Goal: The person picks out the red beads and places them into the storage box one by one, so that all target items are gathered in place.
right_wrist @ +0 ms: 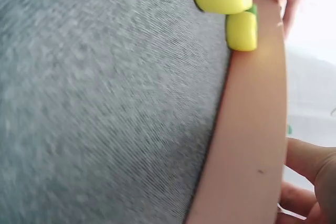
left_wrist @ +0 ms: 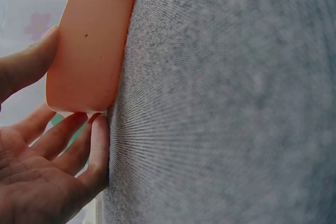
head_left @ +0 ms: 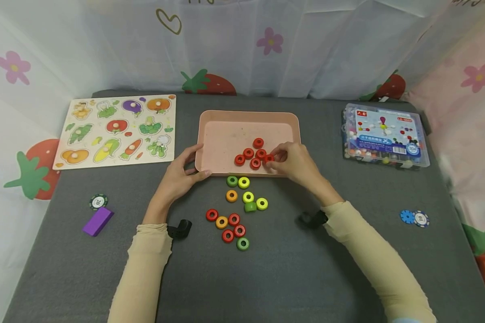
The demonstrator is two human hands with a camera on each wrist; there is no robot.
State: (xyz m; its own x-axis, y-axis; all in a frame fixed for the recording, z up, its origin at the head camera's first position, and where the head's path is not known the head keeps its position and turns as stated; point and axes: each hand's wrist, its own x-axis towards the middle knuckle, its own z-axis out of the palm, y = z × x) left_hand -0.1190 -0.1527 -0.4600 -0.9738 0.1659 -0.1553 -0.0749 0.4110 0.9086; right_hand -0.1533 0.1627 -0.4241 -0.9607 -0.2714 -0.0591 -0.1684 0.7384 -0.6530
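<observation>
A pink tray [head_left: 226, 130] lies on the grey cloth, with several red rings [head_left: 258, 143] grouped in its front right part. My left hand [head_left: 180, 174] holds the tray's front left corner, thumb at the front wall and fingers along the left end. In the left wrist view, the fingertips [left_wrist: 98, 124] meet the tray's end wall. Over the tray's right front side, my right hand [head_left: 295, 165] pinches a red ring [head_left: 269, 159] beside the others. The front wall hides this ring in the right wrist view, where part of the hand [right_wrist: 310, 177] shows behind it.
Before the tray lie loose yellow rings [head_left: 248, 197], green rings [head_left: 243, 244], orange rings [head_left: 231, 196] and more red rings [head_left: 228, 236]. A vegetable puzzle board [head_left: 141, 123] is at back left, a plastic case [head_left: 385, 134] at back right. A purple block [head_left: 98, 221] and chips [head_left: 421, 219] lie outward.
</observation>
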